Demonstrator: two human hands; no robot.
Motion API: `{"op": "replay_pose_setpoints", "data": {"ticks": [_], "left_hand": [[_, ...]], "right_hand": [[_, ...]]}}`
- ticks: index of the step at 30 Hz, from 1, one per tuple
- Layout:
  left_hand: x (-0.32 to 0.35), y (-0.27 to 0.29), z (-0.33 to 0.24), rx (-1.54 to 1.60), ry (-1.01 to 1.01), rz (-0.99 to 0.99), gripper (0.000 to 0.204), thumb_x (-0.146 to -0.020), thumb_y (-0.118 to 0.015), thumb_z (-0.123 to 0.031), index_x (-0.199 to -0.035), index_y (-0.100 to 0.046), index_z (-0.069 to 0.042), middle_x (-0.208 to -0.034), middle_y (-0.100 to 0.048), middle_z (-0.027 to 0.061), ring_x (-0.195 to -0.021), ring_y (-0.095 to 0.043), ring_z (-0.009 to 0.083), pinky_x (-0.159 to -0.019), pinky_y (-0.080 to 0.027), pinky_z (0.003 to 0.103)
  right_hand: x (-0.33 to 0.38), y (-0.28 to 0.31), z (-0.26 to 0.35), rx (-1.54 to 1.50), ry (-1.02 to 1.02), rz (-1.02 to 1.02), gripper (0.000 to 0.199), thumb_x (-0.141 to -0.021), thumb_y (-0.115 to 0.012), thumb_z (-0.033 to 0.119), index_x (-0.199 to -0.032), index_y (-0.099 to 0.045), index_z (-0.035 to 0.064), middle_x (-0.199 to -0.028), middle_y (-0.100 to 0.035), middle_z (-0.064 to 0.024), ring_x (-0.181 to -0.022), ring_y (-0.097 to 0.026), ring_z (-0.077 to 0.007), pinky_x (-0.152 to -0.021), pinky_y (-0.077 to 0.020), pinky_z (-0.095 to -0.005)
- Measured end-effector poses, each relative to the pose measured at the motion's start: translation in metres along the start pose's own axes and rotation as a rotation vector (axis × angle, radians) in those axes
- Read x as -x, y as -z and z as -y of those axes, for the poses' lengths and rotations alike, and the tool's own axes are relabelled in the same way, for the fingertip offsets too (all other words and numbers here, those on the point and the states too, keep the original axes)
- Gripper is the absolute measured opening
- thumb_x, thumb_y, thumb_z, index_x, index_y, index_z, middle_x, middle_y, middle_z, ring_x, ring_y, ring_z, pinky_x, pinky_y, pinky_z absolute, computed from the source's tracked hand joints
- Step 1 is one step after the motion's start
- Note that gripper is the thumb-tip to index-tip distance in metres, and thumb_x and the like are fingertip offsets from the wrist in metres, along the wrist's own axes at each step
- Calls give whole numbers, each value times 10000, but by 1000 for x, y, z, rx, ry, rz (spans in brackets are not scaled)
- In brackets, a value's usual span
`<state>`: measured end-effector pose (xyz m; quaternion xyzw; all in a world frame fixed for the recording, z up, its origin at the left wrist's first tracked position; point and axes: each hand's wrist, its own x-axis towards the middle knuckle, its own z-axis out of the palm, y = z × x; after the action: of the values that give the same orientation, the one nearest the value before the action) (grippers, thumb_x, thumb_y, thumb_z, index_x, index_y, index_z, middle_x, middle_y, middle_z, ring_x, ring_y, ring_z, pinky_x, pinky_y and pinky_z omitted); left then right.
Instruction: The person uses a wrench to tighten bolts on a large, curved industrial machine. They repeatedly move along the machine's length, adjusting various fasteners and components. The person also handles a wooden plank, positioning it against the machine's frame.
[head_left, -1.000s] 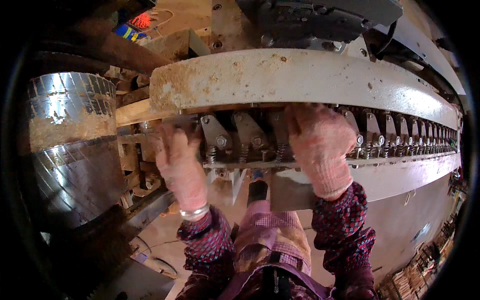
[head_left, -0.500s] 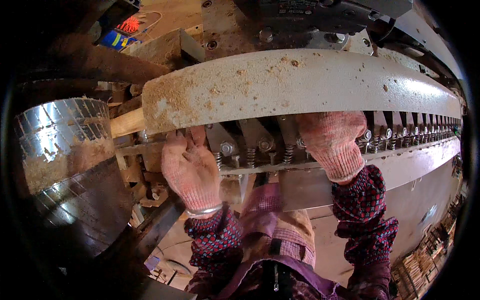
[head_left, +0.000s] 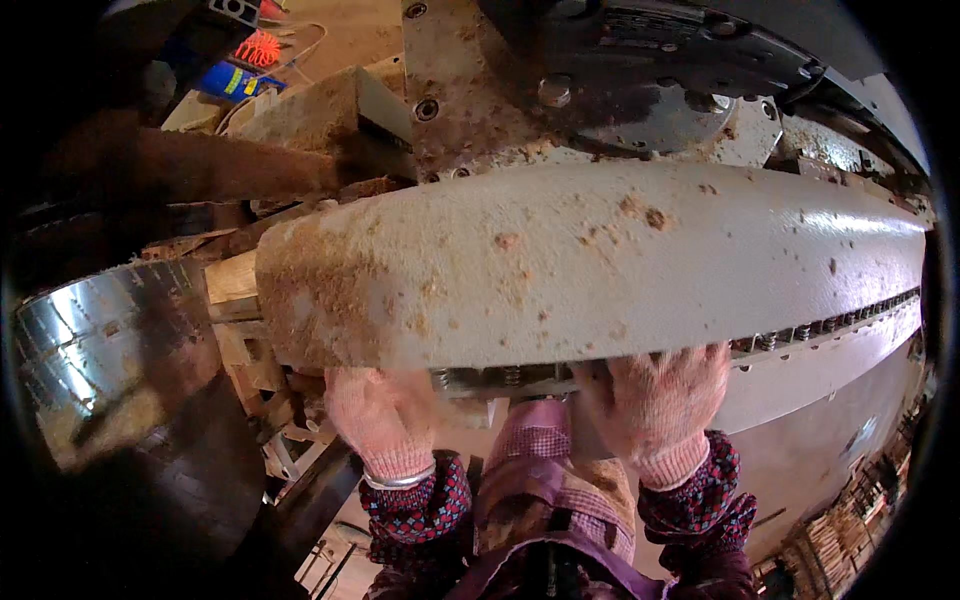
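In a pale pink knitted work glove, my left hand (head_left: 382, 420) reaches under the lower edge of a long whitish metal cover (head_left: 500, 280), near its left end. My right hand (head_left: 662, 410), gloved the same way, reaches under that edge further right. The cover hides the fingers of both hands, so their grip and anything in them cannot be seen. Between the hands, part of a row of coil springs (head_left: 513, 376) shows below the cover. Sawdust and brown crumbs coat the cover, thickest at its left end.
A shiny metal cylinder (head_left: 75, 340), dusty with sawdust, stands at the left. Beside it a wooden piece (head_left: 232, 278) pokes out by the cover's end. Dark bolted machinery (head_left: 640, 90) rises behind the cover. Stacked wood sticks (head_left: 835, 530) lie at lower right.
The view has shifted, so the cover sits lower in the picture and hides more of the spring row. Both hands appear lower, still at the cover's edge; my fingers are now more hidden.
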<state>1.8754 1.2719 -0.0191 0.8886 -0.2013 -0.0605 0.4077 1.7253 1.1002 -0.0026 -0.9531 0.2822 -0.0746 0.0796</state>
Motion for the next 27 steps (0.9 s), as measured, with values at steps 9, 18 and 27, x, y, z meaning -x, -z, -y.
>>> {"op": "replay_pose_setpoints", "data": {"ticks": [9, 18, 27], "left_hand": [[0, 8, 5, -241, 101, 55, 325, -906, -542, -164, -1172, -578, 18, -1164, -635, 157, -1026, -611, 309, -918, -485, 414], [2, 6, 13, -421, -196, 121, 295, -894, -561, -87, -1158, -599, 40, -1210, -610, 145, -1065, -585, 315, -922, -472, 408], [-1, -10, -35, -241, -117, 225, 385, -836, -566, -59, -1204, -585, 55, -1177, -628, 165, -1049, -583, 265, -959, -430, 365]], "right_hand": [[13, 13, 11, -148, 22, 71, 424, -686, -768, 329, -995, -594, 97, -1090, -545, -140, -1011, -518, -373, -729, -398, -517], [17, 10, 13, -239, 0, 14, 369, -664, -732, 245, -988, -645, 91, -1093, -568, -131, -1001, -564, -348, -791, -459, -527], [41, 16, 18, -512, 99, 18, 444, -598, -737, 206, -998, -625, 47, -1115, -597, -124, -1013, -588, -349, -831, -499, -517]]}}
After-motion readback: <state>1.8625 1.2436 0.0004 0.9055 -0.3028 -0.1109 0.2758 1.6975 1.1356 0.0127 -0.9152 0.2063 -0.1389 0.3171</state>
